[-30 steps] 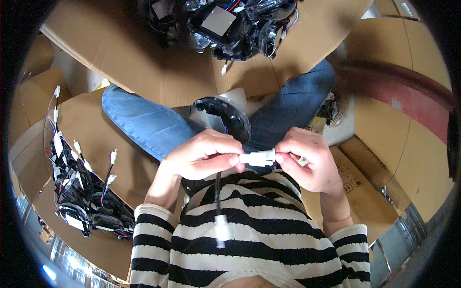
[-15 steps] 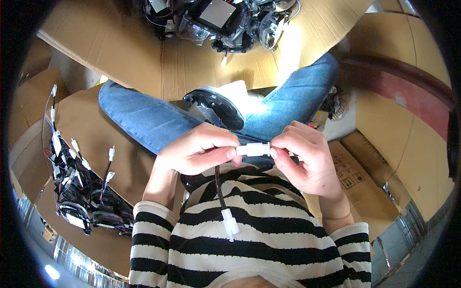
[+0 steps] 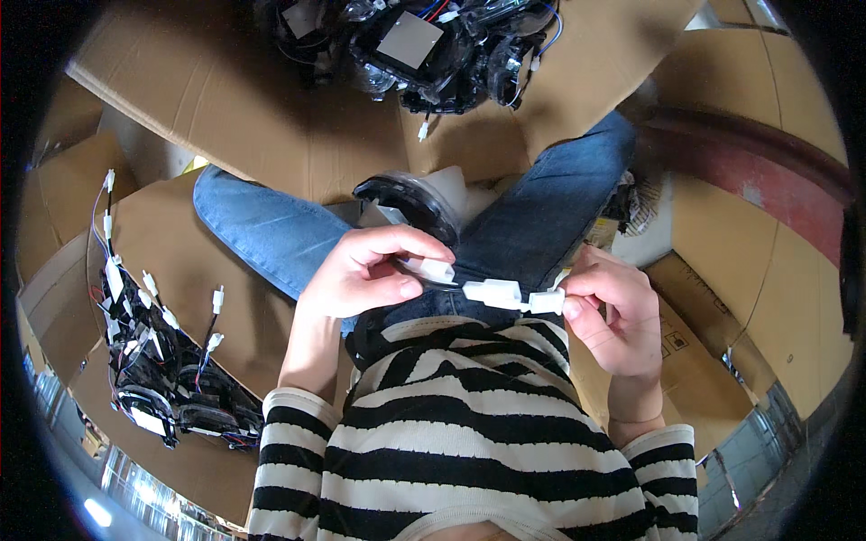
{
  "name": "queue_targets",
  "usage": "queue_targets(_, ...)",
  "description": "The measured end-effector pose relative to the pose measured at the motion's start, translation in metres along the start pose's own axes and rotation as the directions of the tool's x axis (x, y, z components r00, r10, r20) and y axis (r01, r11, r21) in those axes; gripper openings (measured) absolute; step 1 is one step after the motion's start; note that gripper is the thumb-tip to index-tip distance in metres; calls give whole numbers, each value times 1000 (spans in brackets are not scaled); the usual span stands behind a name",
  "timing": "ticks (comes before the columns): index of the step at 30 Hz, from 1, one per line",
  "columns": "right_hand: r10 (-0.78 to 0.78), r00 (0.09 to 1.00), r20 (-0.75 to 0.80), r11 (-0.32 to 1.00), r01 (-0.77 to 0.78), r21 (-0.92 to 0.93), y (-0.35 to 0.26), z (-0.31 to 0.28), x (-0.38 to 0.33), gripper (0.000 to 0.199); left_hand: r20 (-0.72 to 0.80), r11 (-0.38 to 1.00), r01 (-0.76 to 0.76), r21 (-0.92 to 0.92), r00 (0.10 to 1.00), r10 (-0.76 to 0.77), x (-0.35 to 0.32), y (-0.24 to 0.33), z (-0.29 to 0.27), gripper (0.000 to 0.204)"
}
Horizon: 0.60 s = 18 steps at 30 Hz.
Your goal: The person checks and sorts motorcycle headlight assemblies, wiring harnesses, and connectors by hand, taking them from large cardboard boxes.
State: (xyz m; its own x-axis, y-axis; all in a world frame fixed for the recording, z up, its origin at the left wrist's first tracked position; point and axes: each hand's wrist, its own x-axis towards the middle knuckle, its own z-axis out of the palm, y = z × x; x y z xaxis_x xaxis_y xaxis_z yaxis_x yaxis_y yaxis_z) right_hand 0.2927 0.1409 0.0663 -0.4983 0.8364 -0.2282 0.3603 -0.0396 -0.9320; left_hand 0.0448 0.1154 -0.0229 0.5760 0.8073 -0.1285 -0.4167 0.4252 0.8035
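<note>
My left hand [image 3: 356, 275] is closed, thumb and fingers around a white plug connector [image 3: 431, 270] on a black cable. My right hand [image 3: 615, 307] pinches the right end of a smaller white connector [image 3: 545, 301]. That one meets a larger white connector [image 3: 492, 293], which hangs between my hands on the black cable. Whether the two are fully joined I cannot tell. Just beyond my left hand, a black rounded lamp-like unit [image 3: 417, 203] with a pale dome behind it rests between my legs.
A large cardboard sheet [image 3: 225, 108] spans the far side, holding a pile of black units [image 3: 442, 54] with wires. More black units [image 3: 180, 388] with white connectors lie at the left on cardboard. At the right are cardboard boxes [image 3: 740, 243] and a dark red curved band [image 3: 749, 162].
My left hand has let go of the middle connector and now holds the one that hung down over my shirt. The right hand has moved right and slightly nearer. The bright light has dimmed.
</note>
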Motion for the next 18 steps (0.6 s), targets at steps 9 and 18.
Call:
queue_targets(9,-69,996,52,998,68,13,-7,0,11,4,-16,996,7,87,1000,-6,-1,8,-4,26)
queue_targets(18,-69,996,65,998,69,3,-10,-2,13,4,77,957,-159,242,987,145,3,10,-3,18)
